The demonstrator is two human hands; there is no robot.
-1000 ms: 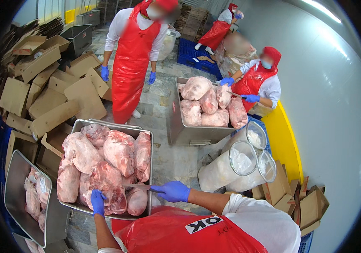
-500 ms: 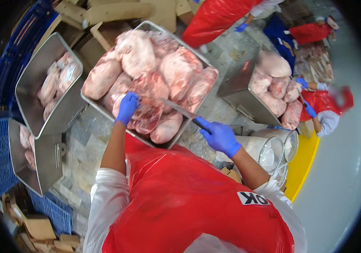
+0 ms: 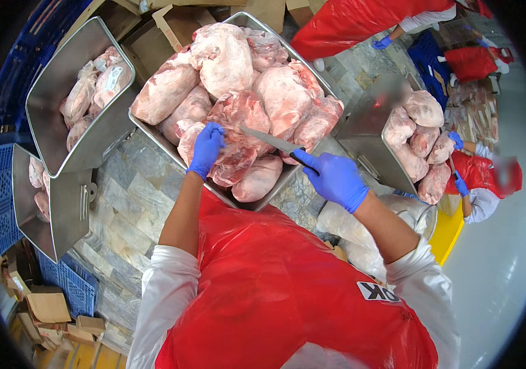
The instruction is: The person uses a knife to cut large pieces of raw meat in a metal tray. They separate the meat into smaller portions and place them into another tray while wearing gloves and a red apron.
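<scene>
A large metal bin (image 3: 172, 157) in front of me is heaped with big raw cuts of pale, fatty meat (image 3: 223, 58). Among them, near the front, lies a cut-open piece of meat (image 3: 240, 112) with its red inside showing. My left hand (image 3: 207, 149), in a blue glove, is closed at this piece's left edge, its fingers curled into the flesh. In my right hand (image 3: 338, 180), also gloved in blue, is the black handle of a knife (image 3: 272, 140). Its blade points left, with the tip at the red meat.
Two metal bins (image 3: 83, 157) holding more meat stand at the left, beside blue plastic crates (image 3: 0, 197). Cardboard boxes (image 3: 48, 306) lie lower left. At the right, a co-worker in a red apron (image 3: 483, 175) works at another meat-filled bin (image 3: 376, 147). Another red-aproned person stands at the top.
The view has shifted, so the bin, meat and both hands sit further right in the picture. My left hand stays at the cut piece, and the knife still reaches over it.
</scene>
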